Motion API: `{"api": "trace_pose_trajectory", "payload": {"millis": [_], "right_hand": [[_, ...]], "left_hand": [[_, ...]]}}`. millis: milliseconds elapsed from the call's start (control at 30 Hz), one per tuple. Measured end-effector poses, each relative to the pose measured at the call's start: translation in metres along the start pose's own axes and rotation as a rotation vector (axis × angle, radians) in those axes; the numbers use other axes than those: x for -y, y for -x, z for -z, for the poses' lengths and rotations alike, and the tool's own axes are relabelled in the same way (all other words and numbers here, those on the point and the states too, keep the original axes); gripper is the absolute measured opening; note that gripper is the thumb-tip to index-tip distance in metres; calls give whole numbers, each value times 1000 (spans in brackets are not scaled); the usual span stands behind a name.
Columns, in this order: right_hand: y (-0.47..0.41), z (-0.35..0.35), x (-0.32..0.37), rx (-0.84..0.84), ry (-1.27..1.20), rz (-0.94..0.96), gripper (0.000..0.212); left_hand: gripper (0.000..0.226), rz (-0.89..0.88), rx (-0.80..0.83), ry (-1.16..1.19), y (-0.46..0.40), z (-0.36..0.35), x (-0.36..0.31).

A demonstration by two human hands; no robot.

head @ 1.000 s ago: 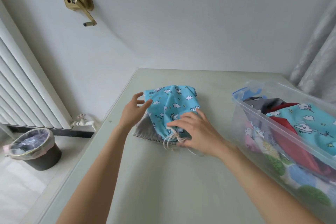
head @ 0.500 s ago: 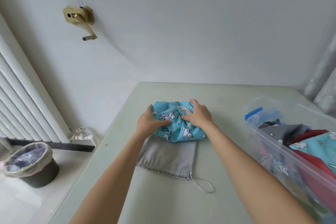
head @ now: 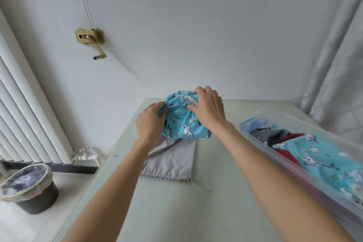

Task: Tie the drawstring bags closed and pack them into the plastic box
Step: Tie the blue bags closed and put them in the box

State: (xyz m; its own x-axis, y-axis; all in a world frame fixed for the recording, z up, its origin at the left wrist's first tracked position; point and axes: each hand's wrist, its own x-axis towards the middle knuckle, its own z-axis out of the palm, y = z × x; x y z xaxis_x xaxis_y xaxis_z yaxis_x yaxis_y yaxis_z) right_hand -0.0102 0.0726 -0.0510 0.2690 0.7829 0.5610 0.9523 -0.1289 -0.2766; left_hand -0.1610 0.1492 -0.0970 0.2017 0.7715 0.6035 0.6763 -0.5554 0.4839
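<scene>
While our left hand [head: 150, 122] and right hand [head: 209, 109] grip the blue unicorn bag [head: 181, 124], its loose cord [head: 191, 121] could slip undone when lifted to the plastic box [head: 294, 163]

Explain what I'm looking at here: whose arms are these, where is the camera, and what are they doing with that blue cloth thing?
No machine here: a person wears a camera on the head, looking forward and down at their own arms. The left hand and right hand both grip a blue unicorn-print drawstring bag, gathered at its top. It sits partly on a flat grey bag on the pale table. At the right stands a clear plastic box already holding folded bags. A bin stands on the floor at the left.
</scene>
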Motion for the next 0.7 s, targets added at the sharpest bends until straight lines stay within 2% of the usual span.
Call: {"api": "trace_pose_trajectory", "payload": {"millis": [100, 233, 433, 500, 567, 633, 700], "right_hand": [[16, 38, 1, -1, -80, -15, 43], [41, 102, -26, -65, -88, -32, 47], [89, 175, -95, -174, 48, -122, 48], [104, 193, -117, -225, 126, -154, 48], [118, 204, -139, -234, 198, -167, 48], [131, 205, -155, -95, 249, -167, 49], [144, 200, -175, 171, 348, -170, 56]], "left_hand": [[24, -34, -13, 146, 5, 22, -19], [26, -178, 48, 409, 19, 40, -66], [28, -368, 152, 627, 45, 16, -166], [31, -389, 216, 667, 49, 0, -197], [35, -376, 371, 694, 55, -15, -224], [42, -381, 489, 528, 61, -30, -234], [56, -441, 508, 245, 68, -39, -236]]}}
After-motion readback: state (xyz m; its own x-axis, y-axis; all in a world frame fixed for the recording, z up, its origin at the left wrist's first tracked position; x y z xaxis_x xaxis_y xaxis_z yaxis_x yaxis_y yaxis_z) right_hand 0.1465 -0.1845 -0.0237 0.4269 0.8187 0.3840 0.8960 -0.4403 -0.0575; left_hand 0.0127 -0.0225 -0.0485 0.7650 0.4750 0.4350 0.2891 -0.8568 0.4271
